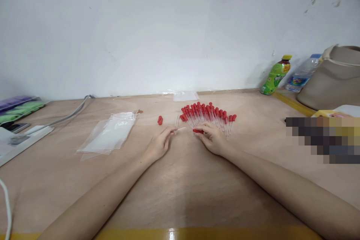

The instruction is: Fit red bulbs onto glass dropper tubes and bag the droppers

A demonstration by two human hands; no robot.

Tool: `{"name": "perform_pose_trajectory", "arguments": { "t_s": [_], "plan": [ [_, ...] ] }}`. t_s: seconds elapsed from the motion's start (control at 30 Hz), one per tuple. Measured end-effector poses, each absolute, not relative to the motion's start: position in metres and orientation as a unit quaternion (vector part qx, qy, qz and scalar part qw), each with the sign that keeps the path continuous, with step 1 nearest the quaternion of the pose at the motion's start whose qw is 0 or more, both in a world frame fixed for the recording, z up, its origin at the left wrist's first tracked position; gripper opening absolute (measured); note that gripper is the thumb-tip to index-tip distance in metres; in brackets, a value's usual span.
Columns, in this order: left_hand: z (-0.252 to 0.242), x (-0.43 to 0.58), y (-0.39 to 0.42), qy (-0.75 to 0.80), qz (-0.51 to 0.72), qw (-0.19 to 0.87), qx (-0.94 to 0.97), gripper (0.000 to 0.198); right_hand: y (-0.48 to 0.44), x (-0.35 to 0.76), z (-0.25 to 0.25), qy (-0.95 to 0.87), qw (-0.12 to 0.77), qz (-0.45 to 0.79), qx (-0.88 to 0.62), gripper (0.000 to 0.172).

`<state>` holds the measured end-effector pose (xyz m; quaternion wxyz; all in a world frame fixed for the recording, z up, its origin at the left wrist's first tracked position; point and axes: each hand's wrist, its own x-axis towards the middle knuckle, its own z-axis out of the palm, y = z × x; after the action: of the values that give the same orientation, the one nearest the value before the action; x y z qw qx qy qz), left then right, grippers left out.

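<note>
Between the fingertips of my left hand (161, 143) is a clear glass dropper tube (180, 129), pointing right. My right hand (212, 138) pinches a red rubber dropper bulb (198, 131), a short gap away from the tube. Behind my right hand, many droppers with red bulbs (204, 109) lie fanned out, their clear tubes toward me and partly hidden by the hand. Loose red bulbs (160, 120) sit beyond my left hand. Bare clear tubes (177, 120) lie just behind its fingertips.
Clear plastic bags (109, 135) lie at the left. Further left are a power strip (25, 142) with a grey cable (70, 112) and green and purple packs (21, 108). A green bottle (275, 75), a water bottle (302, 75) and a beige bag (332, 78) stand at the right by the wall.
</note>
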<state>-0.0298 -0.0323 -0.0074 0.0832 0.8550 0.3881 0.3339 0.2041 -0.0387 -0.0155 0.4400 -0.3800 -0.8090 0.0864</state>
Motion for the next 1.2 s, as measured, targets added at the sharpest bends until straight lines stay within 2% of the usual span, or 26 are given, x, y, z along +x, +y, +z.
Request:
{"name": "perform_pose_trajectory", "arguments": {
  "t_s": [0.4,0.67,0.87,1.2],
  "plan": [
    [-0.004,-0.02,-0.039,0.339,0.321,0.079,0.881,0.025,-0.047,0.2,-0.007,-0.831,0.418,0.113,-0.35,0.019],
    [-0.008,-0.022,-0.037,0.326,0.316,0.076,0.888,0.027,-0.049,0.195,-0.005,-0.819,0.407,0.142,-0.378,0.013],
    [-0.006,-0.021,-0.038,0.316,0.326,0.092,0.886,0.027,-0.048,0.194,-0.01,-0.82,0.425,0.12,-0.365,0.014],
    [-0.005,-0.023,-0.037,0.283,0.32,0.076,0.901,0.026,-0.049,0.197,-0.011,-0.848,0.4,0.092,-0.336,0.016]
  ]
}}
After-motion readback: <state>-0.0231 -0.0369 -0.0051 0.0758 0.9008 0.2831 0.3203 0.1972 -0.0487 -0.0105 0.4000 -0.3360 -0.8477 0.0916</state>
